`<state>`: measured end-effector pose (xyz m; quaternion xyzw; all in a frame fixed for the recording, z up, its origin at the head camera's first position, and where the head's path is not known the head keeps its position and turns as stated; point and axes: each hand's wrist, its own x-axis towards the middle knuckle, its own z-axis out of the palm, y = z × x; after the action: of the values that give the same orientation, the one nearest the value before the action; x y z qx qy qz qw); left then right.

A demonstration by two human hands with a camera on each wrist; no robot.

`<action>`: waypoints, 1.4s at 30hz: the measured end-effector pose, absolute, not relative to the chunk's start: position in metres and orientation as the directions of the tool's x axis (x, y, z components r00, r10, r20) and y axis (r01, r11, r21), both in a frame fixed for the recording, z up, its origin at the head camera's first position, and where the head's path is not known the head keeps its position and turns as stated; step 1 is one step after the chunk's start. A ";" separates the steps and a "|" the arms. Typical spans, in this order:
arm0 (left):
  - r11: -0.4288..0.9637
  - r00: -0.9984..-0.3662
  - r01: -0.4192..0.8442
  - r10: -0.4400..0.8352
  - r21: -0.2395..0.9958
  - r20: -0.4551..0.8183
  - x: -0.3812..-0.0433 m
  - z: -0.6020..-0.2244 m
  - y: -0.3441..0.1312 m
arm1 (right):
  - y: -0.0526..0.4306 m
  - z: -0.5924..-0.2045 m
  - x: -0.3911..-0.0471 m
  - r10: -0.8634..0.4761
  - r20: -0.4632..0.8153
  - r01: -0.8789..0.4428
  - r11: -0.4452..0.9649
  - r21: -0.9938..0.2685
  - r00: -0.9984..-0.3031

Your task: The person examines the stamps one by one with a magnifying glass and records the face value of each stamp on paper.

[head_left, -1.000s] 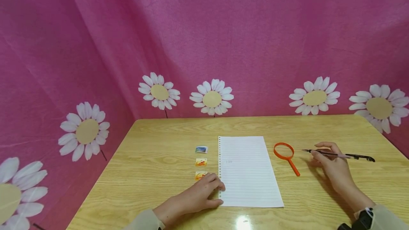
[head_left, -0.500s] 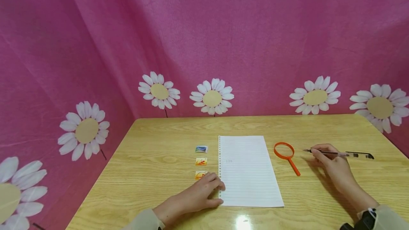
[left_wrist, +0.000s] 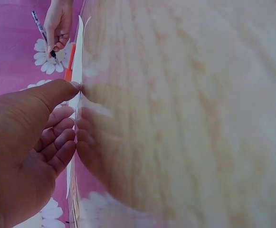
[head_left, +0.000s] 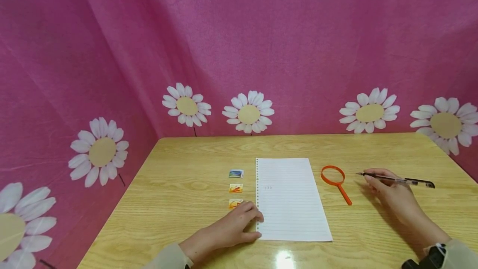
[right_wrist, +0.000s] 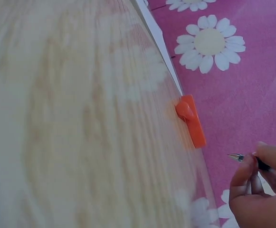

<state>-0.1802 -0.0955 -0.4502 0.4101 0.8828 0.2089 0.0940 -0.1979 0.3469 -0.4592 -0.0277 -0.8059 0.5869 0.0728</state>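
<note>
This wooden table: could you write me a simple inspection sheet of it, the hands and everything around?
Surface: glossy wood-grain table.
Job's things: ruled paper, faintly marked; black gel pen, tip off the paper.
Clutter: orange magnifying glass right of the paper; three small picture cards left of it, in a column.
Hands: left hand touches the paper's left edge; right hand holds the pen.
Cables: nothing seen.
Surroundings: pink daisy-print cloth behind and beside the table.

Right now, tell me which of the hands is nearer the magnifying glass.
Right. The right hand, holding a pen, is just right of the magnifying glass; the left hand is farther off to the left, at the left edge of the paper.
</note>
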 end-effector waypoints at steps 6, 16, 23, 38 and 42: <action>0.581 -0.648 0.681 0.762 0.446 -0.002 -0.180 -0.450 -0.095 | 0.355 -0.462 -0.191 -0.011 0.266 -0.260 0.266 -0.928 -0.964; 0.580 -0.650 0.684 0.760 0.443 0.008 -0.180 -0.451 -0.095 | 0.369 -0.454 -0.190 0.031 0.175 -0.166 0.190 -0.968 -0.984; 0.590 -0.655 0.676 0.756 0.441 -0.008 -0.181 -0.449 -0.095 | 0.370 -0.450 -0.192 0.087 0.098 -0.078 0.209 -0.975 -0.991; 0.583 -0.647 0.680 0.762 0.445 -0.009 -0.181 -0.451 -0.095 | 0.367 -0.451 -0.229 -0.198 0.348 -0.346 0.829 -0.439 -0.916; 0.566 -0.634 0.699 0.773 0.437 0.012 -0.181 -0.451 -0.097 | 0.367 -0.455 -0.239 -0.325 0.406 -0.468 0.820 -0.328 -0.854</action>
<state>-0.1806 -0.0971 -0.4505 0.4180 0.8803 0.2053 0.0907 -0.2393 0.3670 -0.4554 0.2113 -0.9391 0.2125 0.1683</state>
